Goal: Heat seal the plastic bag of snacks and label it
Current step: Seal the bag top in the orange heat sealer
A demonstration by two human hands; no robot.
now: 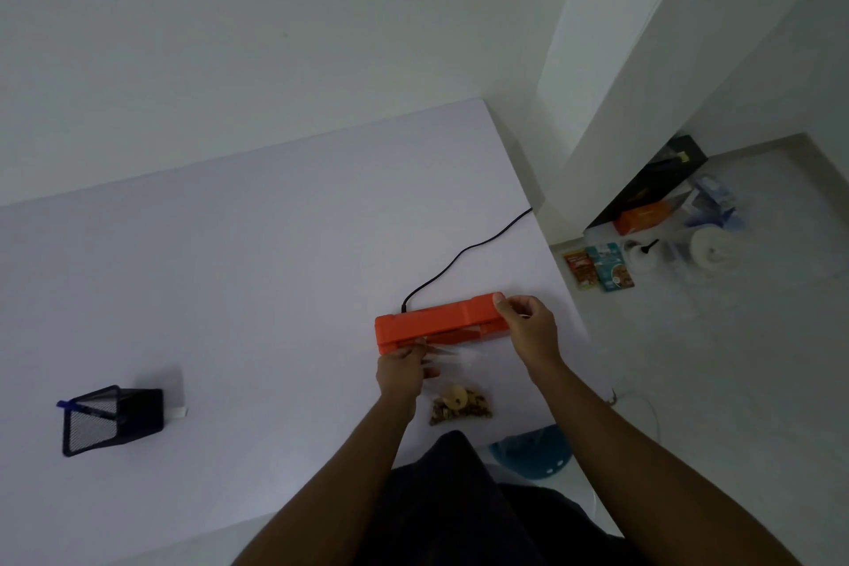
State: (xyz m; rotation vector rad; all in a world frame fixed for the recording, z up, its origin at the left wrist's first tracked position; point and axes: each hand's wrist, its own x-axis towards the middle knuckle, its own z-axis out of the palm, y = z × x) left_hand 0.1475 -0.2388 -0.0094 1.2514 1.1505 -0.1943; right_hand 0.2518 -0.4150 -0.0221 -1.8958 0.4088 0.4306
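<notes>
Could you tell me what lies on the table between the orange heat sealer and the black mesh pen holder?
In the head view, only bare table separates the heat sealer and pen holder.

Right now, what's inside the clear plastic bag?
The plastic bag holds mixed brown snacks with a pale round piece. Its top edge, at the orange sealer, is hidden by the left hand.

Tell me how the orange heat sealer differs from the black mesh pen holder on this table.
The orange heat sealer is a solid, long, low bar; the black mesh pen holder is a see-through, boxy cup. The heat sealer has a black cable plugged in and both hands at it: left hand at its front, right hand on its end. The pen holder stands apart, untouched, holding a blue pen. Both rest on the white table.
</notes>
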